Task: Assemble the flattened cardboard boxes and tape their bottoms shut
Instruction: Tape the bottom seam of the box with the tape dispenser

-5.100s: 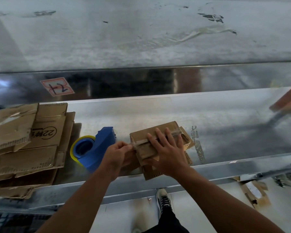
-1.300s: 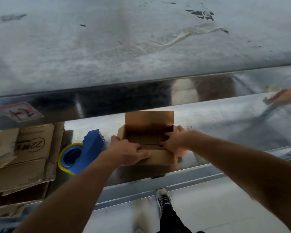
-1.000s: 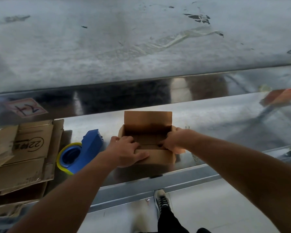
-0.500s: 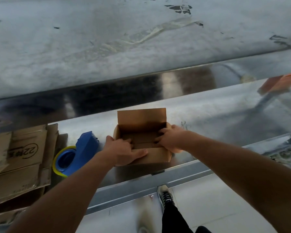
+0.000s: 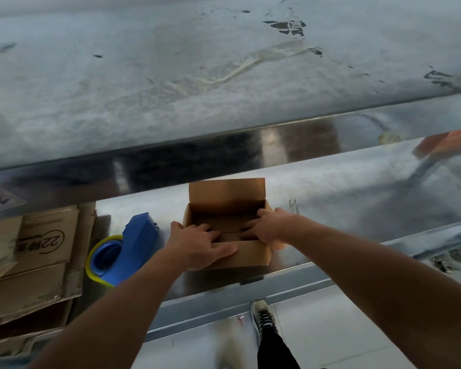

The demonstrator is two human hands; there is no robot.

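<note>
Change: flipped since five seconds back. The cardboard box (image 5: 250, 255) then lay bottom-up under both palms; now it sits upright with its mouth open, and both hands have gone to its near rim.
Metal bench (image 5: 330, 198): shiny sheet steel, scuffed and reflective, with a raised back wall and a folded front lip.
Flattened boxes (image 5: 37, 243): a loose stack of brown corrugated sheets on the bench's left end, edges frayed, the top one printed with a circled "22".
Box position: on the bench near its front lip, just right of the tape dispenser and well apart from the stack. It is plain brown, rectangular, with its far flap standing up and a seam line across its floor.
Left hand (image 5: 197, 243): grips the box's near wall at the left corner, with the fingers (image 5: 206, 229) hooked over the rim inside and the thumb flat along the outer face.
Right hand (image 5: 272, 227): holds the near right corner, its fingers (image 5: 249, 226) curled down inside the box.
Tape dispenser (image 5: 136, 241): blue moulded plastic lying on its side, with a yellow-rimmed roll at its near end.
Shoe (image 5: 262, 318): laced, on the pale floor below the bench.
</note>
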